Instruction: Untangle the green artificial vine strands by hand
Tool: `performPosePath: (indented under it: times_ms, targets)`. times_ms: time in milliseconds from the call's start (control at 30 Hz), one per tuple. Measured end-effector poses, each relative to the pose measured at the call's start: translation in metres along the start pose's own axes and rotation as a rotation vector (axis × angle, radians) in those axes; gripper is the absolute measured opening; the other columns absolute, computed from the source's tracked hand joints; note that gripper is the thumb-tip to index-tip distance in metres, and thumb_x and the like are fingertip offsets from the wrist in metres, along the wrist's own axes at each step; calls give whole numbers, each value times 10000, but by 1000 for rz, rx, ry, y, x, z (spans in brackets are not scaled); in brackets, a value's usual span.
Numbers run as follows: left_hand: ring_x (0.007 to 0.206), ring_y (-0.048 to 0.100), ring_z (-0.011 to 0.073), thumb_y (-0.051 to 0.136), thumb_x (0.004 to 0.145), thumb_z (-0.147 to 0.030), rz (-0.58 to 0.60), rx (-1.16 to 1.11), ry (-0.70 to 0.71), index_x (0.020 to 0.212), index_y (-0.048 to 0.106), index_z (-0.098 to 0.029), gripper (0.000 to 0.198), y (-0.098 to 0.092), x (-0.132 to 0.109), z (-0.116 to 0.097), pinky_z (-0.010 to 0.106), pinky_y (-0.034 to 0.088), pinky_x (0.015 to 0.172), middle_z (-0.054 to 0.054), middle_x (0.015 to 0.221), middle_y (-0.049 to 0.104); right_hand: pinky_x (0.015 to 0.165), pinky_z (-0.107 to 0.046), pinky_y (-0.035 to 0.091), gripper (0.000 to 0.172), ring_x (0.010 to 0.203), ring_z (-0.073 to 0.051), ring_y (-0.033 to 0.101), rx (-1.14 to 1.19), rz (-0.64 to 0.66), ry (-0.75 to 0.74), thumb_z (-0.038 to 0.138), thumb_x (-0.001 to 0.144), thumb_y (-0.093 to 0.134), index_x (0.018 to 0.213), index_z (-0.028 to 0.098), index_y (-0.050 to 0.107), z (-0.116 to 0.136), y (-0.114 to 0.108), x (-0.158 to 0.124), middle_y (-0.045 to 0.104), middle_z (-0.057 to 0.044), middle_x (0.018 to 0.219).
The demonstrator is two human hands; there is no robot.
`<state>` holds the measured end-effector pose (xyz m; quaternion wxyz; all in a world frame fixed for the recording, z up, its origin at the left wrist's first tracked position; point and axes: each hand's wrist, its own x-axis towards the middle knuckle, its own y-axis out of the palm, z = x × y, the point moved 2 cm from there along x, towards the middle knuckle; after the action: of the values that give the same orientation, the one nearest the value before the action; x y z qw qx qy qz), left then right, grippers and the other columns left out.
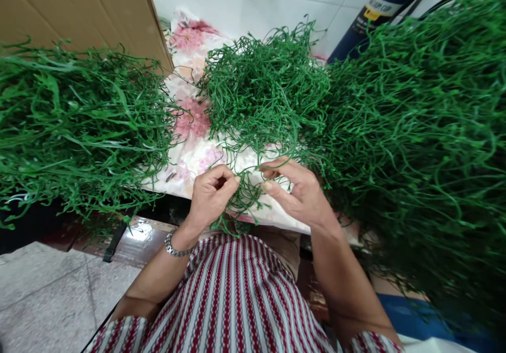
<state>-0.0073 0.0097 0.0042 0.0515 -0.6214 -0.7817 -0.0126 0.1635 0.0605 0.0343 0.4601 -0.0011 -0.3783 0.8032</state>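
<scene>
Thumb and forefinger of my left hand (213, 192) are pinched together on a thin green stem. A small tangle of these green stems (247, 189) lies between my two hands, partly over the table's front edge. My right hand (296, 192) is just right of it, its thumb apart from its bent forefinger, with a stem passing close to the fingertips. Beyond my hands sits a loose heap of the same curly stems (264, 84), with small knobbly tips.
A flower-patterned cloth (190, 158) covers the table. A big heap of green stems (430, 116) fills the right side, and another heap of longer pieces (79, 126) the left. Behind are a cardboard box (98, 16), a dark blue cylinder (379, 16) and a tiled wall (253, 0).
</scene>
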Motion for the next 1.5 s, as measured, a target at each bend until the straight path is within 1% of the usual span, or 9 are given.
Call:
performPosePath:
  times_ms: [100,233,533,700,833,1033,1233,1367,1500]
  targets:
    - [535,353,73,561,766,-186,25,26,30,583,453,-160,215,3,-3,-2,206,275,492,-36,574,406,787,-315,445,264,831,-164,566,17,4,27,336,779,636,977,160,623,-4,2,2,609,-46,835]
    - [572,374,87,540,787,-187,86,49,74,591,454,-162,216,7,-7,-1,221,291,528,-26,599,413,791,-318,442,154,850,-159,558,105,91,-21,313,801,612,826,163,642,-2,18,5,612,-40,826]
    - [643,443,108,539,773,-183,211,11,95,607,437,-170,196,1,-7,-3,226,350,591,-1,660,482,667,-287,445,178,709,-133,536,217,8,-22,243,833,551,699,149,621,-1,28,-1,583,-32,697]
    - [556,417,78,554,731,-146,177,60,-7,646,474,-168,119,2,-6,-2,190,326,520,-30,625,478,685,-289,438,187,719,-131,539,310,79,13,296,847,540,777,149,632,-2,27,-1,591,-31,737]
    - [579,443,80,526,750,-122,149,175,55,738,526,-170,50,6,-8,0,192,354,566,-32,646,506,663,-281,424,196,695,-129,527,295,38,76,312,830,567,754,140,623,-4,30,-4,565,-22,690]
    - [651,477,119,534,770,-166,266,165,123,678,521,-164,92,4,-4,-1,229,369,610,5,675,517,647,-265,427,75,692,-122,529,208,53,17,216,810,556,764,160,575,-5,28,-3,562,-20,725]
    - [569,414,95,539,789,-210,290,78,-33,710,513,-165,95,2,-4,0,208,323,534,-22,630,464,641,-230,401,65,671,-103,513,84,145,53,159,830,471,840,168,534,4,24,-1,559,0,729]
    - [552,410,78,582,771,-244,292,-13,-111,721,520,-160,117,5,-5,1,186,327,513,-32,622,456,599,-216,380,81,627,-97,483,92,121,134,148,842,418,856,175,494,4,30,-5,507,21,689]
    - [542,424,66,626,730,-213,247,-15,-148,706,565,-146,94,6,-4,4,174,345,507,-34,611,487,624,-240,388,64,661,-118,496,22,80,93,170,850,421,847,177,484,3,34,-7,519,-1,729]
